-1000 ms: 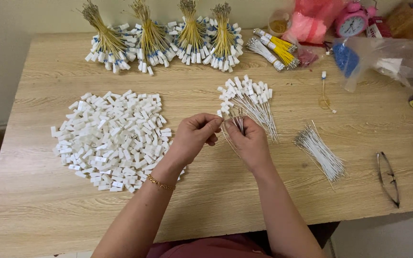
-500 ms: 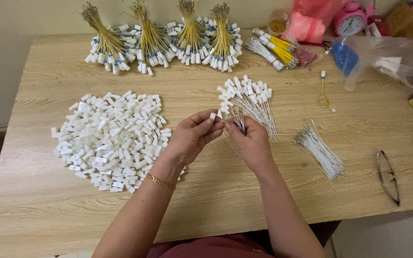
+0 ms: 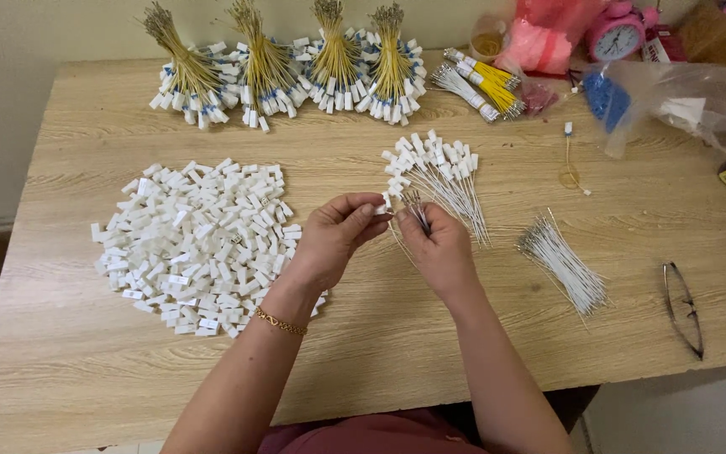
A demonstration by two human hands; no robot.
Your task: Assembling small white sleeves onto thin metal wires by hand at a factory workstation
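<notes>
I'm looking down at a wooden table [image 3: 380, 345], and both hands are meeting over its middle. My left hand [image 3: 334, 240] is pinching a small white connector [image 3: 386, 202] between thumb and fingertips, fingers curled narrow around it. My right hand [image 3: 440, 248] is closing on a few thin white wires [image 3: 418, 212], their metal tips poking up past the fingers, just beside the connector. I cannot tell whether wire and connector are touching.

Left of the hands, a big heap of white connectors [image 3: 199, 240] is spreading across the table. Just beyond the hands, toward the far side, a fan of wires already capped with white connectors [image 3: 439, 168] is lying. To the right, a loose bundle of bare white wires [image 3: 563, 262] is resting, and further right a pair of glasses [image 3: 684, 307] near the edge. Along the far edge, four yellow-wired bundles [image 3: 287, 59] are lined up, with a pink alarm clock [image 3: 617, 34] and plastic bags [image 3: 691, 97] at the far right.
</notes>
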